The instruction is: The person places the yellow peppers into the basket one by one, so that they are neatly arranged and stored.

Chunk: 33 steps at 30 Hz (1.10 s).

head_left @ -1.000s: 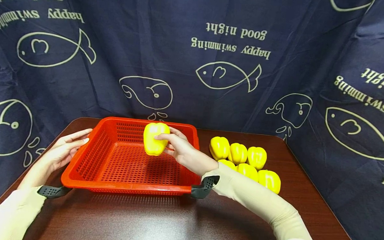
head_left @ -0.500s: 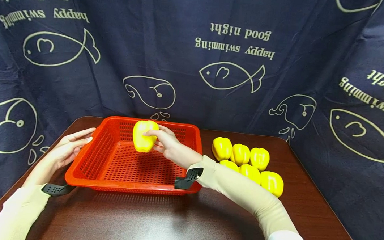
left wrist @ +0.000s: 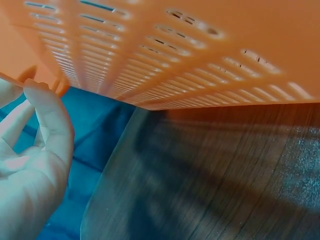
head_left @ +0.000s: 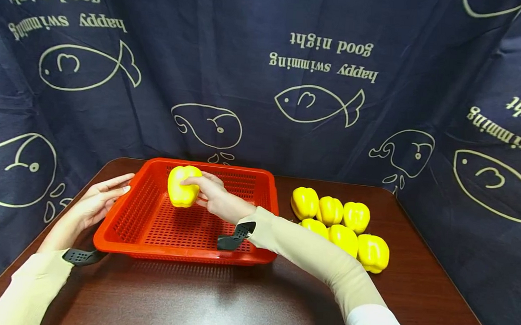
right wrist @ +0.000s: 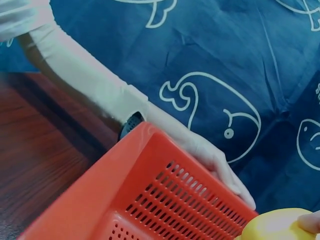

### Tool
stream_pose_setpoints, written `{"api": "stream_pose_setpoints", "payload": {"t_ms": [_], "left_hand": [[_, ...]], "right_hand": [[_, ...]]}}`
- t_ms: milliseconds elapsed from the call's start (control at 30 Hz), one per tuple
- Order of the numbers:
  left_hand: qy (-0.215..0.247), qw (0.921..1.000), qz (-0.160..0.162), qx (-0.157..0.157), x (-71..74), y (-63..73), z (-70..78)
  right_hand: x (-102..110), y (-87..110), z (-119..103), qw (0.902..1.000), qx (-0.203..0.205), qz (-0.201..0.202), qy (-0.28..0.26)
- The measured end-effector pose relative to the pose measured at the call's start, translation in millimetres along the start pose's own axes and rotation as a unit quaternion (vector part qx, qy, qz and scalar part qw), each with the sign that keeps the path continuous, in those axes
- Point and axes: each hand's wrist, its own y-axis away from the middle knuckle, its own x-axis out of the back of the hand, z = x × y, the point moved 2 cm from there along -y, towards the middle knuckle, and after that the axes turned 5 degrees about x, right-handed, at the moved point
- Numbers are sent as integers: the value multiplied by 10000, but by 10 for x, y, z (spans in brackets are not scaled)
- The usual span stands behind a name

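In the head view, my right hand [head_left: 212, 189] holds a yellow bell pepper [head_left: 183, 187] over the left part of a red plastic basket [head_left: 185, 252]. The thumb lies on the pepper's near face, and the other fingers are partly hidden behind it. A corner of this bell pepper [right wrist: 280, 225] enters the right wrist view at the lower right. My left hand [head_left: 95, 203] is at the basket's left side, fingers extended and fingertips right at the rim. In the left wrist view, the left hand [left wrist: 37, 155] is beside the slotted outer wall of the basket [left wrist: 165, 55].
Several more yellow bell peppers [head_left: 344, 239] stand in two rows to the right of the basket, on the dark brown wooden table [head_left: 218, 302]. Behind the table and at both sides hangs a dark blue cloth [head_left: 231, 43] printed with fish and whales.
My right hand has carried the bell pepper leftward over the basket. The left hand stays at the basket's left rim. The whole head view has shifted slightly to the right.
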Motion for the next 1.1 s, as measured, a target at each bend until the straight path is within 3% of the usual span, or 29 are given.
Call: {"api": "stream_pose_setpoints", "payload": {"t_ms": [367,900,1100], "left_hand": [[-209,9995,230,-79,-3,1,-13],[-53,9998,115,-180,-38,-2,-6],[-128,9998,105,-143,-28,-2,-2]], "right_hand": [[-239,-150,138,9993,54,327,-190],[-458,-397,343,9958,57,915,79],[-475,-446,399,9954,8,955,43]]}}
